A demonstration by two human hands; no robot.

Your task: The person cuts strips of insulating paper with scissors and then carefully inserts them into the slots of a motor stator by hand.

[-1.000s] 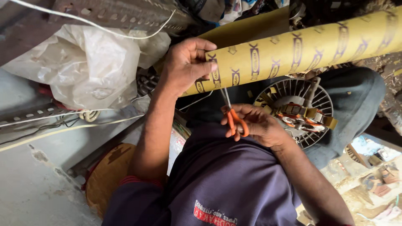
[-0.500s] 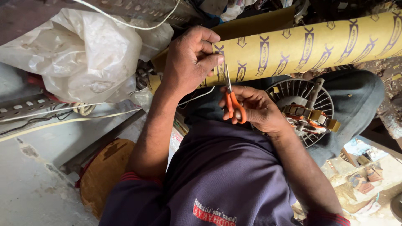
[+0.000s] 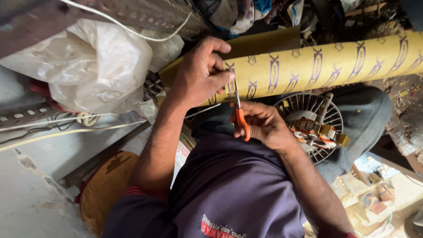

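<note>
The yellow patterned roll (image 3: pixel 317 66) lies with its long axis running from the person's left, near end, up and away to the right. The left hand (image 3: pixel 200 72) is closed on that near end, thumb and fingers pinching the sheet's edge. Just below, the right hand (image 3: pixel 264 125) grips orange-handled scissors (image 3: pixel 240 117), blades pointing up and meeting the edge beside the left fingertips, crosswise to the roll. The left hand is nearer.
</note>
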